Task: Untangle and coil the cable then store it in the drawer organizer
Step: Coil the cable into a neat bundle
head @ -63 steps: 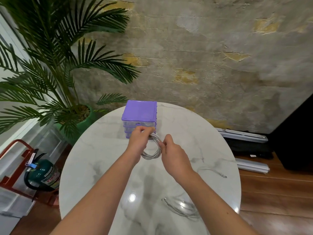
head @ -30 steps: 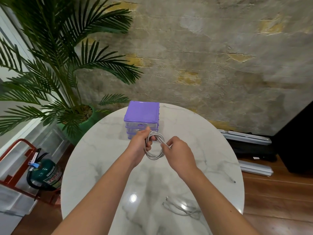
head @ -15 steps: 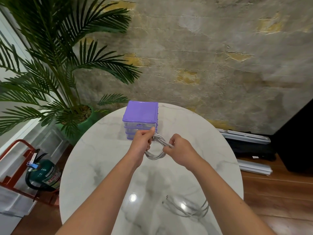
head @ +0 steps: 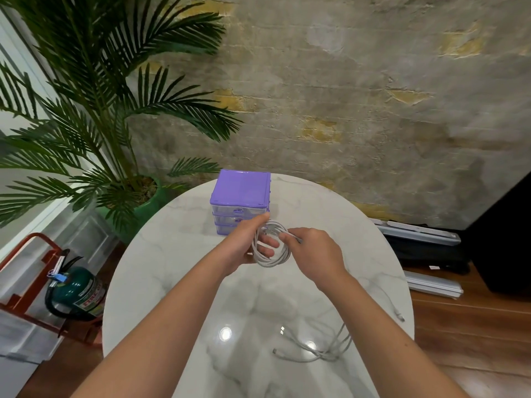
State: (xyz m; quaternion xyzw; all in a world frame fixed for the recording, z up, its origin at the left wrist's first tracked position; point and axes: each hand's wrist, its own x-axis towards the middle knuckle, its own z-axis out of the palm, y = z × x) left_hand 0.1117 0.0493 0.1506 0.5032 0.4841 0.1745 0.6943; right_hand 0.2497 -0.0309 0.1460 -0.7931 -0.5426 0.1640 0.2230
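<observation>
A white cable (head: pixel 274 261) is wound into a small coil just above the round marble table (head: pixel 161 271). My left hand (head: pixel 247 242) grips the coil's left side, fingers passing through the loop. My right hand (head: pixel 313 251) pinches the cable's free end at the coil's upper right. Behind the hands stands the purple drawer organizer (head: pixel 240 193) with three clear drawers, all closed.
More loose white cables (head: pixel 321 349) lie tangled near the table's front right, one end (head: pixel 398 313) reaching the right edge. A potted palm (head: pixel 94 116) stands left of the table, a green fire extinguisher (head: pixel 76 293) on the floor below it.
The coil has gained turns and tightened. My right hand has drawn the last free length up off the table and now pinches its end at the coil.
</observation>
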